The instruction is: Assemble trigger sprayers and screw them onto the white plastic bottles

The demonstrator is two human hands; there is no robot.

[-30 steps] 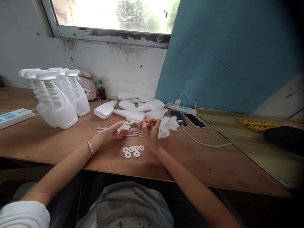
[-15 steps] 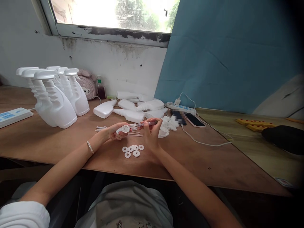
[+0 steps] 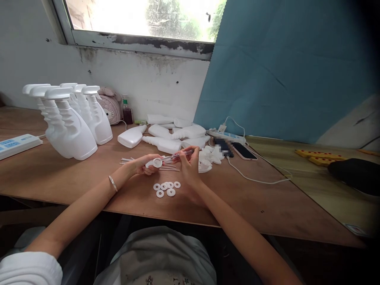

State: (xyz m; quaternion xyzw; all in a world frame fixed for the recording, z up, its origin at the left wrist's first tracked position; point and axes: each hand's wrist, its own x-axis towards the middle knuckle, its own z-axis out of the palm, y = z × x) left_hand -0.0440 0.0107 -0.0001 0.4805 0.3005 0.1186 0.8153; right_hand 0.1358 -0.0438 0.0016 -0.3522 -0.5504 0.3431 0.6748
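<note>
- The left hand point(image 3: 145, 164) is closed around a white trigger sprayer head point(image 3: 157, 162), held above the counter point(image 3: 124, 194), near the middle of the view.
- The sprayer head's body runs leftward into the left palm; its round end stands clear of the fingers, facing the camera and somewhat to the right. The rest of its long axis is covered by the grip.
- The right hand point(image 3: 188, 164) pinches a slim, pen-like tool point(image 3: 187, 152) between thumb and fingers.
- The tool's long axis slants: the dark end is up and to the right, and the clear, thinner part slopes down leftward, pointing at the sprayer head. Whether its tip touches the round end is too small to tell.
- Below both hands, white ring washers point(image 3: 160, 193) lie flat on the counter in a loose cluster, some overlapping.
- Thin white tubes point(image 3: 169, 169) lie behind and beneath the hands, their length running roughly left to right.
- White parts point(image 3: 211, 154) sit heaped just beyond the right hand.
- Farther back, white bottles point(image 3: 162, 144) lie on their sides, necks turned various ways.
- At left, assembled spray bottles point(image 3: 77, 132) stand upright, nozzles pointing mostly left.
</note>
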